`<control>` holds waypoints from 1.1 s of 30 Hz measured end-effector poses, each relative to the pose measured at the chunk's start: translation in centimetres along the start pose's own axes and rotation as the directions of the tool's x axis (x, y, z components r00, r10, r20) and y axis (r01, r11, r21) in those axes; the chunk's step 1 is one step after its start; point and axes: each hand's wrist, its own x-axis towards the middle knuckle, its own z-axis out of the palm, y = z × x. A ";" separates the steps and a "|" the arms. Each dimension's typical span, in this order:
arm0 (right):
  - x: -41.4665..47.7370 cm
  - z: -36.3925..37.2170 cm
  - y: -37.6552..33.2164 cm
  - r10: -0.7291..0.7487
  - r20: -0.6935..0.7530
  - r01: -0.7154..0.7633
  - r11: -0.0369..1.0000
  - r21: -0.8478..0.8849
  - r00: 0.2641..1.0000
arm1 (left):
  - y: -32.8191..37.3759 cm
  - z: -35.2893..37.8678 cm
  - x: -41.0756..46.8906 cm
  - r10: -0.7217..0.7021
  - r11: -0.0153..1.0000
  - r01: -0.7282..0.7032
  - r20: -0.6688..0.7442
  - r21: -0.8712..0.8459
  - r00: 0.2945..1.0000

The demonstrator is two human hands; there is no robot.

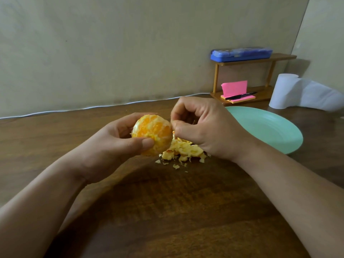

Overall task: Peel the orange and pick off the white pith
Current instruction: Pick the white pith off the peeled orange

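Orange flesh streaked with pith [149, 135] is bared on the orange [152, 134], gripped above the table [167, 211] by the left hand [115, 144]. At its right edge a shred seems pinched by the right hand [201, 127]. It is judged soft and juicy, best cradled lightly.

left hand [115, 144] grips orange [151, 134] | right hand [202, 127] pinches its edge

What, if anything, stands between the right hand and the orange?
Nothing visible does. The left hand grips the orange, and the right hand pinches directly at its right edge, above the peel scraps on the table.
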 end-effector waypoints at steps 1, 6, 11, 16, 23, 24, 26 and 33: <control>0.0 0.0 0.1 0.002 -0.007 -0.002 1.000 0.013 1.000 | 0.0 0.0 0.0 -0.001 1.000 0.001 0.004 -0.026 1.000; 0.1 -0.3 0.3 0.013 -0.027 -0.011 0.999 0.044 1.000 | 0.0 0.0 0.0 -0.003 0.997 0.005 0.022 -0.083 1.000; 0.2 -0.3 0.4 0.018 -0.031 -0.016 0.997 0.072 0.999 | 0.2 0.1 -0.1 -0.009 0.993 0.010 0.012 -0.120 1.000; 0.2 -0.4 0.5 0.025 -0.052 -0.021 0.997 0.076 0.998 | 0.3 0.3 -0.3 0.006 0.988 -0.002 0.020 -0.156 1.000; 0.3 -0.8 0.7 0.065 -0.086 -0.057 0.995 0.086 0.994 | 0.7 0.2 -0.6 0.014 0.974 -0.002 0.054 -0.226 0.998; 0.3 -0.8 0.7 0.070 -0.089 -0.062 0.994 0.088 0.994 | 0.6 0.1 -0.6 0.019 0.970 -0.004 0.061 -0.244 0.998; 0.4 -0.8 0.8 0.098 -0.094 -0.091 0.992 0.083 0.991 | 0.4 -0.2 -0.6 0.022 0.949 0.002 0.071 -0.316 0.997; 0.3 -0.1 1.7 0.260 0.042 -0.229 0.906 -0.356 0.965 | -0.1 -1.0 -0.5 0.078 0.870 -0.010 0.118 -0.494 0.990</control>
